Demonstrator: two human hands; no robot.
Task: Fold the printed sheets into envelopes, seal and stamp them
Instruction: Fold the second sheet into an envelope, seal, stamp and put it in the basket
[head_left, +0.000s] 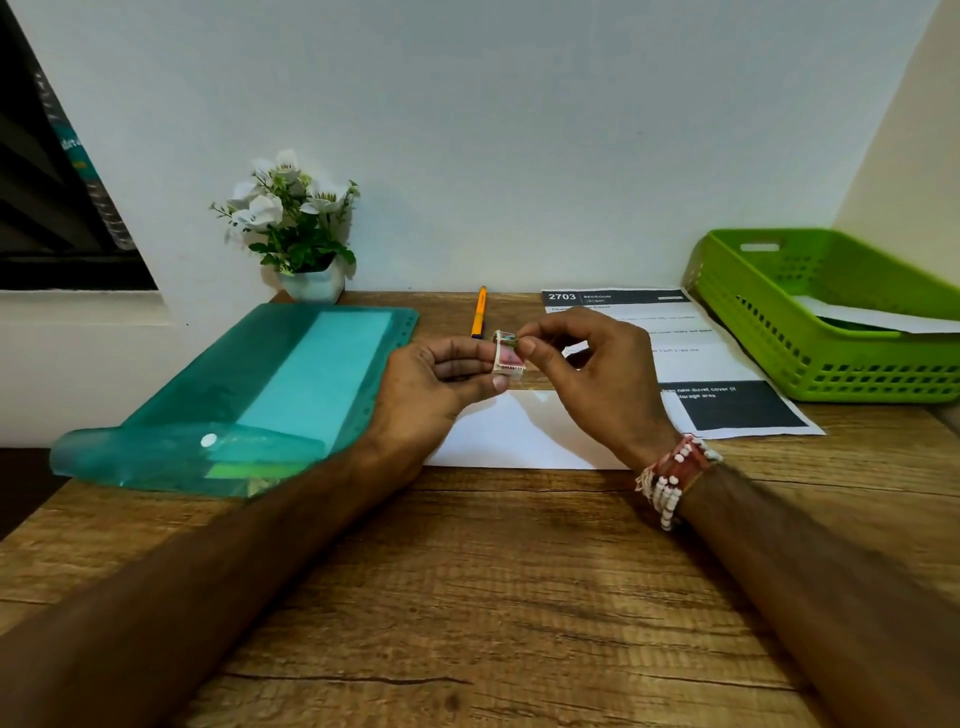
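A small strip of postage stamps (506, 357) is held up above the desk between both hands. My left hand (436, 387) pinches its lower part between thumb and fingers. Thumb and forefinger of my right hand (587, 376) grip its top edge. Flat on the wooden desk beneath the hands lies a white envelope (519, 436). A printed sheet (727, 358) headed 2703 lies behind it to the right, partly hidden by my right hand.
A teal plastic folder (249, 400) with paper inside lies at the left. An orange pen (479, 312) rests by the wall. A potted white flower (296, 228) stands at the back. A green basket (831, 317) holding white paper sits at the right.
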